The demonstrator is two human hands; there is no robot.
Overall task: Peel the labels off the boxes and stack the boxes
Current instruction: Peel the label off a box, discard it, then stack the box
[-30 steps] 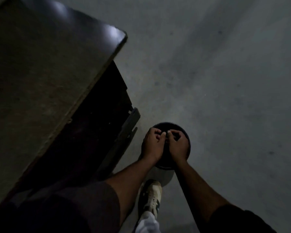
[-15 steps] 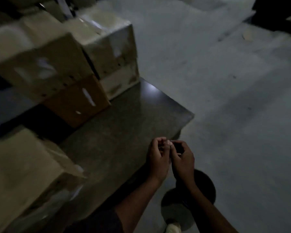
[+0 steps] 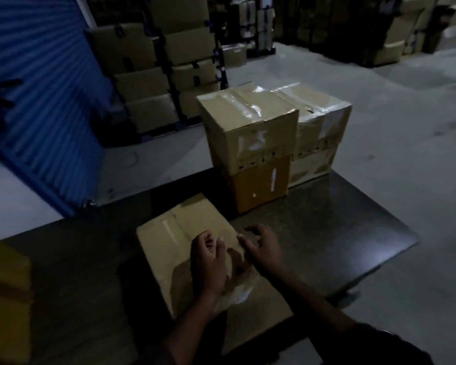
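Dark shiny tabletop (image 3: 340,227) with a rounded corner on the right. Grey concrete floor (image 3: 395,133) all around it. Blue ribbed roller shutter (image 3: 40,96) at the far left, tilted in the view. Tall racks (image 3: 166,75) at the back, full of brown cartons. More stacked cartons (image 3: 395,35) in the dim far right corner.

Dim, underexposed view with a cold blue-grey cast. Glare: bright patches on the taped top of the stacked boxes (image 3: 248,106) beyond the table (image 3: 340,227); a softer sheen on the table surface right of them. Shadow: the table's near-left part almost black; the racks behind the stacked boxes lost in darkness. Blur — the blue shutter (image 3: 42,101) to their left is smeared. Wide-angle bending at the edges — straight lines curve.
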